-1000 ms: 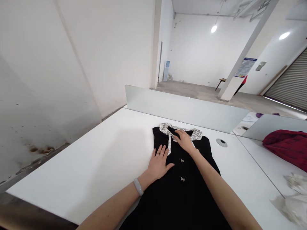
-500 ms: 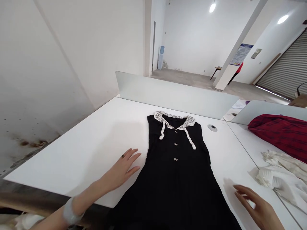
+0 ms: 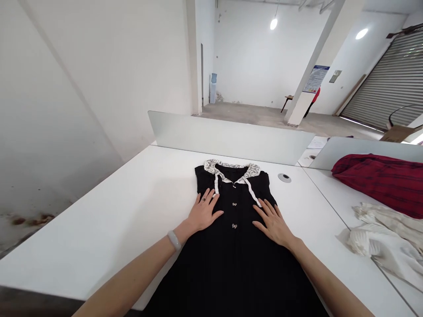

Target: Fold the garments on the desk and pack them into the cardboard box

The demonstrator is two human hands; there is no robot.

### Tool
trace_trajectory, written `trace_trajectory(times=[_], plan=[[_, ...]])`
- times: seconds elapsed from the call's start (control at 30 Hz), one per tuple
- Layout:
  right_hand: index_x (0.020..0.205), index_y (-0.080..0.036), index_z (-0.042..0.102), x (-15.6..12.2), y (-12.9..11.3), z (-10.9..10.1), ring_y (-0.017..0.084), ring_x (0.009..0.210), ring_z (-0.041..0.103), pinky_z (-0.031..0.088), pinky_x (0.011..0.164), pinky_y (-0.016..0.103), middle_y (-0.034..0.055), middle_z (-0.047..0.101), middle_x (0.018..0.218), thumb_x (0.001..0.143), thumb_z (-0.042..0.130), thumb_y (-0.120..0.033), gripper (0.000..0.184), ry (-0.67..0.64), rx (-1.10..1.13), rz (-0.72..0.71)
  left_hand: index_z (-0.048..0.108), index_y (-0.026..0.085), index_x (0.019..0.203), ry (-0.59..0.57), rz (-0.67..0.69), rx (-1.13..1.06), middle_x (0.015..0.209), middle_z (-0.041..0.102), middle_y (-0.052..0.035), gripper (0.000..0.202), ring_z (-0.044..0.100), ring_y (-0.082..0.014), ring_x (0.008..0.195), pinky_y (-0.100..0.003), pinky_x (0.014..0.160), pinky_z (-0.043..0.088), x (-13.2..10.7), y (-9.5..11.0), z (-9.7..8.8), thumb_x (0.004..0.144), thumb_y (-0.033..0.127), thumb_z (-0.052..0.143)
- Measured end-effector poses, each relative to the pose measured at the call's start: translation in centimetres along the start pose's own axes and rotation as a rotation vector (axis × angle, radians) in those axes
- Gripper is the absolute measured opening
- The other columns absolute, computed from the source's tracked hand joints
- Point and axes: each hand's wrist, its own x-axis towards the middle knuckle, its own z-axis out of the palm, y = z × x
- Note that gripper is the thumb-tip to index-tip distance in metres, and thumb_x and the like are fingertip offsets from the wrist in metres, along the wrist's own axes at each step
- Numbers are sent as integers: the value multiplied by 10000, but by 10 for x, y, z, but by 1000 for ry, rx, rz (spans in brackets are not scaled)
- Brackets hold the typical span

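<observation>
A black dress [image 3: 231,268] lies spread out on the white table [image 3: 132,198], its lace collar [image 3: 211,166] toward the far side. Two white ties hang from the collar, and small bow-shaped ornaments run down the front. My left hand [image 3: 203,213] rests flat on the left of the bodice, fingers spread, by the end of the left tie. On the opposite side my right hand [image 3: 272,223] lies flat with fingers apart, its fingertips at the end of the right tie. Neither hand grips the cloth. The dress's lower part runs out of view at the bottom.
A low frosted divider [image 3: 228,136] stands along the table's back edge. To the right lie a red plaid cloth [image 3: 380,180] and crumpled white garments [image 3: 390,242]. A round cable hole [image 3: 284,178] is set in the tabletop. Someone in red stands partly behind a far pillar [image 3: 310,79].
Both hands have come inward and forward from beside the dress onto its bodice. The camera view has shifted slightly. The dress appears to lie as before.
</observation>
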Motion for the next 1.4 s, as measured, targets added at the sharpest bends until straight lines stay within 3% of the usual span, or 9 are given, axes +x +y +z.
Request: trace_trajectory(times=[0.27,0.4,0.53,0.73,0.93,1.03,1.13,1.27,1.4], plan=[[1401,-253,389,53,27,16,270,1405,184,203,1110,528,52,277,1512,918,315,-569,582,6,-21,81,341,154,1425,-19,19,-13,1520,253,-129,673,158,-293,1414,-478,1130,200,58,-22,5,920,590,252],[1395,-253,392,53,26,8,272,1408,172,179,1111,546,58,246,1523,927,334,-531,547,6,25,81,293,170,1446,-2,11,-106,1539,207,-106,655,108,-279,1425,-469,1134,188,56,-28,1,933,572,228],[1376,-251,404,0,21,-10,267,1378,267,269,1090,528,78,272,1509,938,328,-491,506,65,176,99,192,230,1477,-17,-65,-233,1560,133,-68,641,101,-262,1428,-451,1117,253,-2,-35,-15,936,572,221],[1272,-299,501,-153,-1,-29,270,1314,379,409,1027,478,39,418,1420,885,472,-456,419,158,255,145,287,251,1449,-131,-118,-269,1509,303,-42,601,256,-235,1392,-396,1088,340,-146,-22,-43,924,539,333],[1097,-273,602,-262,-56,-19,325,1134,527,523,777,447,92,526,1276,840,485,-519,374,453,215,670,454,291,1338,0,-282,-366,1350,529,-14,474,530,-223,1207,-320,933,499,-240,3,-44,893,449,413],[977,-209,612,-283,-84,0,330,1081,544,493,833,461,144,559,1153,805,527,-540,382,652,289,925,521,279,1246,87,-434,-397,1234,608,-22,436,610,-235,1081,-313,804,547,-267,12,-40,863,460,419],[1094,-169,554,-291,-98,27,301,1106,538,459,917,444,152,547,1171,760,593,-523,488,780,548,1067,569,241,1134,137,-574,-377,1089,661,-48,440,662,-238,901,-316,686,549,-285,21,-39,819,515,431],[1285,-159,460,-290,-97,54,302,1161,520,454,924,408,159,537,1271,678,671,-516,734,573,806,1102,580,212,1042,78,-633,-263,1041,670,-75,462,651,-270,927,-379,812,510,-288,32,-42,814,568,392],[1140,-117,586,-293,-90,60,289,985,618,493,825,375,142,668,1059,718,612,-530,591,496,874,1101,524,189,1097,2,-577,-111,1008,684,-100,514,639,-323,936,-481,919,417,-279,37,-50,796,582,384]])
